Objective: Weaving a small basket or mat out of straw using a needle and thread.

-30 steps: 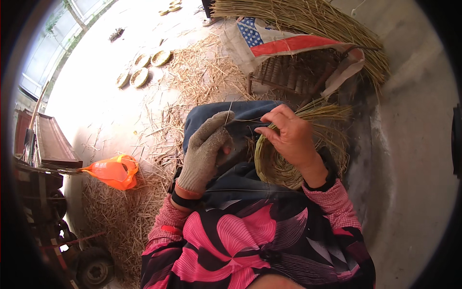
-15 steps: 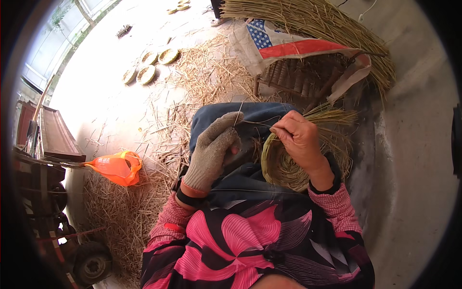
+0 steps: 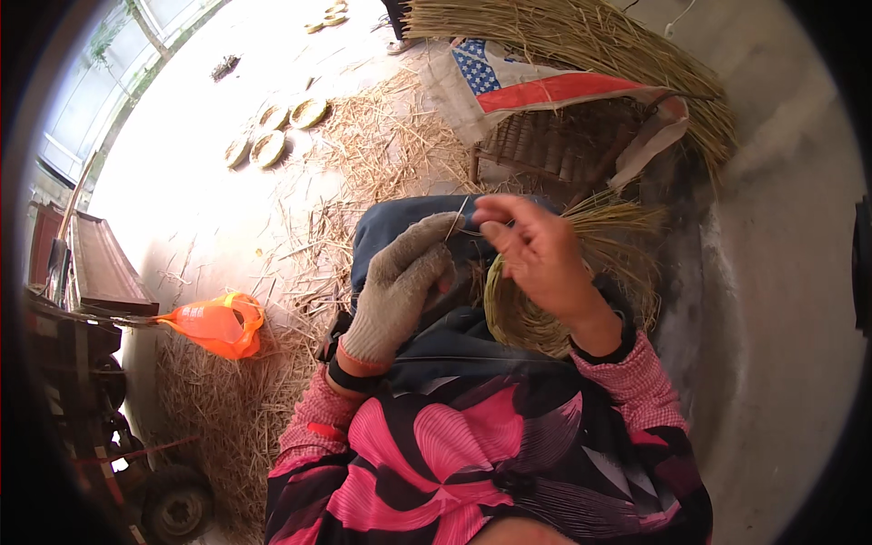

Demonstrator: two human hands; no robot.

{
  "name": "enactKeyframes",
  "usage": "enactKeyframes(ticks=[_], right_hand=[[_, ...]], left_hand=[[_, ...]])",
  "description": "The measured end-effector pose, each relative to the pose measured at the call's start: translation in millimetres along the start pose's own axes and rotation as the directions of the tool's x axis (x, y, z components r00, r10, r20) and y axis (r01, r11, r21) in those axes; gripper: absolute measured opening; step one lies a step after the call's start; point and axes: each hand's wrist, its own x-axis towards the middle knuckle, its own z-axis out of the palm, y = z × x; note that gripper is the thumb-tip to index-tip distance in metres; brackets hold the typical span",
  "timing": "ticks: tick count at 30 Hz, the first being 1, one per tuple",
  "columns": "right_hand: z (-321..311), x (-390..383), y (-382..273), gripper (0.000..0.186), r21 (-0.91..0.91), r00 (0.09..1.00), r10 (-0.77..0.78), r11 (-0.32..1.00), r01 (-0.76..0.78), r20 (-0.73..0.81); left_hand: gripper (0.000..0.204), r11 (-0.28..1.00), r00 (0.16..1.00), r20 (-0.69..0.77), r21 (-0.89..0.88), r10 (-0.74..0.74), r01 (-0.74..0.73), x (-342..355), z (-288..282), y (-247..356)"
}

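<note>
My left hand (image 3: 400,286), in a grey-beige knitted glove, is closed above my lap and pinches a thin, light needle (image 3: 460,212) that points up and away from the fingertips. Close to its right is my bare right hand (image 3: 545,263), smeared by motion, with its fingertips near the needle. Whether those fingers still hold the thread is too blurred to make out. Under the right hand, a round woven straw basket (image 3: 505,313) rests by my lap, partly covered by that hand. Loose straw ends (image 3: 613,218) fan out from behind it.
Beyond my knees stands a bamboo seat or rack (image 3: 545,150) draped with a patterned cloth (image 3: 554,89). A big straw bundle (image 3: 581,36) lies behind it. Several small baskets (image 3: 268,148) sit at the far left. An orange plastic bag (image 3: 213,324) and a wheeled cart (image 3: 177,509) are on the left.
My right hand has moved left toward the needle, and the thread that was stretched between the hands no longer shows clearly. My left hand has kept its pinch; the view has shifted slightly.
</note>
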Motion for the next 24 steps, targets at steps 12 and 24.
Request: enactKeyframes(ticks=[12, 24], right_hand=[[-3.4, -6.0, 2.5, 0.01, 0.402, 0.953, 0.291, 0.866, -0.299, 0.083], [-8.2, -10.3, 2.3, 0.013, 0.373, 0.942, 0.315, 0.866, -0.334, 0.113]], left_hand=[[0.043, 0.997, 0.987, 0.143, -0.02, -0.069, 0.072, 1.9, 10.7, 17.7], [0.043, 1.0, 0.985, 0.175, -0.008, -0.008, 0.009, -1.3, 14.0, 9.3]])
